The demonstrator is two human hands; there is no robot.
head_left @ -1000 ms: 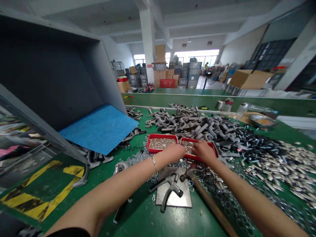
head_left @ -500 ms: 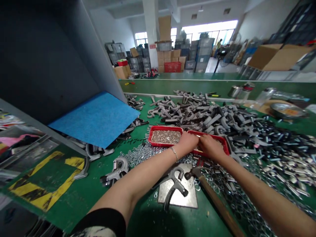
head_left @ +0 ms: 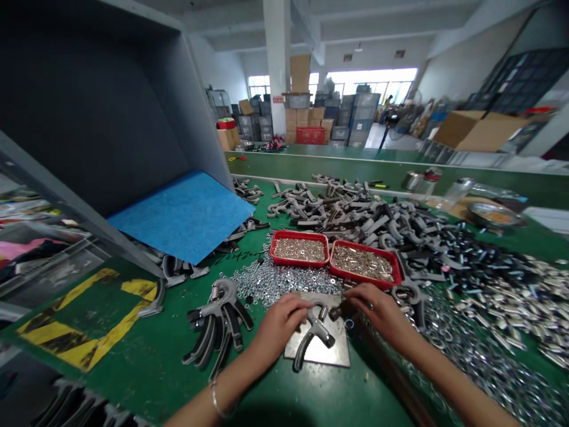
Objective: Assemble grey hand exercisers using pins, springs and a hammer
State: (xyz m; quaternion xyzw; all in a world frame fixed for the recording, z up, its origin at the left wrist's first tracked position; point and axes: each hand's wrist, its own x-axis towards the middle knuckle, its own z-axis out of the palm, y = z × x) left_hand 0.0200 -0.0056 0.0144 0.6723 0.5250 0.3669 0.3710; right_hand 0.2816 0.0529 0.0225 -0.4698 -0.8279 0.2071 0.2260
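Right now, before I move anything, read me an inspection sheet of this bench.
Surface: green bench mat with yellow-and-black tape; steel plate lying on it.
Job's things: hand grip exerciser on the plate; hammer beside it.
Clutter: two red trays of small metal parts, spilled washers, grey handles, more grip exercisers heaped beside the plate.
Hands: left hand on the exerciser; right hand near the hammer head.
Cables: nothing seen.
Surroundings: stacked crates and cardboard boxes beyond the bench.

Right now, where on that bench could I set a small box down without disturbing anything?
Bare green bench shows between the blue sheet and the left red tray, and between the yellow-and-black tape and the grip exercisers. It is crowded right of the trays, with grey handles and silver metal pieces heaped there.
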